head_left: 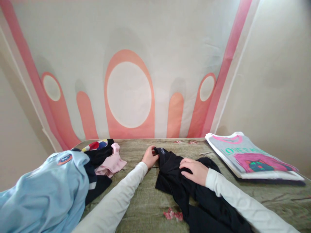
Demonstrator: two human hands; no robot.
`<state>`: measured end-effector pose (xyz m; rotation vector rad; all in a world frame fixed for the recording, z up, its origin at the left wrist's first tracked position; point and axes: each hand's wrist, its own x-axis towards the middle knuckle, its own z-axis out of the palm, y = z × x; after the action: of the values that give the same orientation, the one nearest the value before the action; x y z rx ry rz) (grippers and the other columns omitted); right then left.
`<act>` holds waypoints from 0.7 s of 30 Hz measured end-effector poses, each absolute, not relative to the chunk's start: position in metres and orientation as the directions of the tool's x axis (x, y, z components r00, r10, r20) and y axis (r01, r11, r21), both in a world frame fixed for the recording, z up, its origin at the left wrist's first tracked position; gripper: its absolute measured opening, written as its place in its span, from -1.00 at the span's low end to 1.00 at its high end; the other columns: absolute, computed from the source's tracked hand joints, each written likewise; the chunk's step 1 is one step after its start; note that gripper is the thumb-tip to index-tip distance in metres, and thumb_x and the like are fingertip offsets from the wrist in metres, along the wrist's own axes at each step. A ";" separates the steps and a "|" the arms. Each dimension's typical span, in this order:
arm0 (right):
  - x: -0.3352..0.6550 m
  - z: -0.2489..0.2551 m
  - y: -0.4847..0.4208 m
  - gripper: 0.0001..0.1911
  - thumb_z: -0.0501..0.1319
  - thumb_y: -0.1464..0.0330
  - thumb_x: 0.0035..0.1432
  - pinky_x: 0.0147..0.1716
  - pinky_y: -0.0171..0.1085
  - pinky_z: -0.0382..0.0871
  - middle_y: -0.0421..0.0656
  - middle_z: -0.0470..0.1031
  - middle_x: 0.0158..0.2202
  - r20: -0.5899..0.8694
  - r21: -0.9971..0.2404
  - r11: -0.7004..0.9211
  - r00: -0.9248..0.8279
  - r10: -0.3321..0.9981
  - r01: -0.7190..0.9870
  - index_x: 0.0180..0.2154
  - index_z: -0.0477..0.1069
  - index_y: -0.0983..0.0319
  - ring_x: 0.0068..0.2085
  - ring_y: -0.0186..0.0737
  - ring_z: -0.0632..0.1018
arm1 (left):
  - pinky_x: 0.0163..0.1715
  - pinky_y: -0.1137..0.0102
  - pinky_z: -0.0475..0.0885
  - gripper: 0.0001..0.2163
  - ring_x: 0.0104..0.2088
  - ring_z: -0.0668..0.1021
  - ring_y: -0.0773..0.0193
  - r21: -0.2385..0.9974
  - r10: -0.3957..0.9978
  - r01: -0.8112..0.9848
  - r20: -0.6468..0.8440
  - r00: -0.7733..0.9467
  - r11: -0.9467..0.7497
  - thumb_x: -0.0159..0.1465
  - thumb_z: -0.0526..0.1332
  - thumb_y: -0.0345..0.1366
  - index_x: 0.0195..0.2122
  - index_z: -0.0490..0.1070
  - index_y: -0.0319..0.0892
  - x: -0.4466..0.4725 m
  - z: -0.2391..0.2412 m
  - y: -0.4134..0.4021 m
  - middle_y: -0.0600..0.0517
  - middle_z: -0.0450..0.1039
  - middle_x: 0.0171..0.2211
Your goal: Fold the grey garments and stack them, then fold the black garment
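A crumpled black garment (199,194) lies on the wood-patterned table (141,200) in front of me, its lower part running out of the bottom of the view. My left hand (150,157) pinches its far left corner, close to some small pale lettering. Resting on top of the same cloth, my right hand (193,170) has its fingers stretched out and slightly spread. Folds hide the garment's exact shape, so I cannot tell which part each hand touches.
On the left is a loose heap with a light blue garment (55,191), a pink piece (113,163) and dark clothes (97,191). A stack of folded shirts (252,155), a grey printed one on top, sits at the right. Behind stands a patterned wall (128,94).
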<state>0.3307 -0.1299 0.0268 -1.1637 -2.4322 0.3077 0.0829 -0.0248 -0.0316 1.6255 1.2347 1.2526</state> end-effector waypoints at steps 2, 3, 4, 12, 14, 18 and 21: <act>0.328 0.033 -0.135 -0.74 0.20 0.29 -0.05 -0.21 -0.21 0.30 -0.11 0.35 -0.24 0.293 -0.360 0.626 -0.553 0.780 0.692 -0.26 0.33 0.22 -0.25 -0.19 0.40 | -0.21 0.30 0.39 -0.52 -0.30 0.48 0.29 0.956 0.972 0.173 0.232 0.047 -0.237 -0.06 0.28 -0.52 -0.10 0.16 -0.30 0.087 -0.030 -0.020 -0.13 0.32 -0.18; 0.327 0.035 -0.137 -0.71 0.23 0.27 -0.08 -0.22 -0.21 0.29 -0.11 0.34 -0.25 0.294 -0.349 0.632 -0.559 0.775 0.692 -0.27 0.33 0.22 -0.26 -0.19 0.40 | -0.22 0.30 0.39 -0.53 -0.32 0.48 0.31 0.966 0.976 0.141 0.214 0.038 -0.217 -0.05 0.27 -0.54 -0.11 0.15 -0.30 0.088 -0.029 -0.019 -0.11 0.33 -0.21; 0.326 0.037 -0.139 -0.72 0.25 0.27 -0.10 -0.23 -0.21 0.29 -0.12 0.34 -0.27 0.289 -0.335 0.640 -0.572 0.768 0.691 -0.30 0.33 0.22 -0.26 -0.19 0.39 | -0.23 0.31 0.40 -0.54 -0.34 0.49 0.32 0.973 0.980 0.116 0.198 0.031 -0.201 -0.04 0.27 -0.55 -0.11 0.15 -0.29 0.089 -0.029 -0.017 -0.08 0.34 -0.24; 0.327 0.034 -0.137 -0.93 0.08 0.38 0.03 -0.32 -0.25 0.26 -0.17 0.36 -0.43 0.253 -0.401 0.601 -0.547 0.798 0.691 -0.46 0.30 0.21 -0.37 -0.25 0.38 | -0.31 0.36 0.43 -0.53 -0.39 0.50 0.35 0.993 0.993 -0.054 0.107 0.056 -0.104 0.01 0.31 -0.35 -0.08 0.14 -0.23 0.089 -0.022 -0.024 -0.12 0.33 -0.15; 0.331 0.039 -0.134 -0.91 0.06 0.35 0.04 -0.38 -0.28 0.26 -0.21 0.36 -0.48 0.251 -0.536 0.544 -0.494 0.833 0.646 -0.45 0.28 0.21 -0.43 -0.28 0.37 | -0.33 0.36 0.43 -0.47 -0.35 0.51 0.32 0.981 0.996 -0.189 0.050 0.079 -0.034 -0.01 0.33 -0.32 -0.05 0.11 -0.19 0.091 -0.019 -0.028 -0.16 0.26 -0.05; 0.345 0.059 -0.129 -0.83 0.04 0.24 0.06 -0.44 -0.32 0.28 -0.26 0.35 -0.53 0.201 -0.843 0.332 -0.325 0.924 0.422 -0.43 0.25 0.20 -0.45 -0.29 0.41 | -0.32 0.41 0.42 -0.35 -0.29 0.50 0.31 0.942 0.989 -0.329 -0.024 0.146 0.071 -0.09 0.38 -0.38 -0.01 0.06 -0.15 0.094 -0.018 -0.033 -0.16 0.22 0.02; 0.359 0.077 -0.128 -0.79 0.04 0.19 0.03 -0.40 -0.31 0.34 -0.25 0.43 -0.48 0.142 -0.962 0.180 -0.189 0.972 0.204 -0.37 0.26 0.18 -0.38 -0.22 0.48 | -0.35 0.45 0.40 -0.25 -0.32 0.50 0.34 0.943 0.979 -0.320 -0.030 0.201 0.095 -0.14 0.41 -0.39 0.04 0.03 -0.16 0.099 -0.019 -0.036 -0.18 0.23 0.02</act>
<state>0.3590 -0.1283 0.0773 -1.1555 -1.5746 1.0967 0.0986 -0.0356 -0.0186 1.0040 0.8546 1.1620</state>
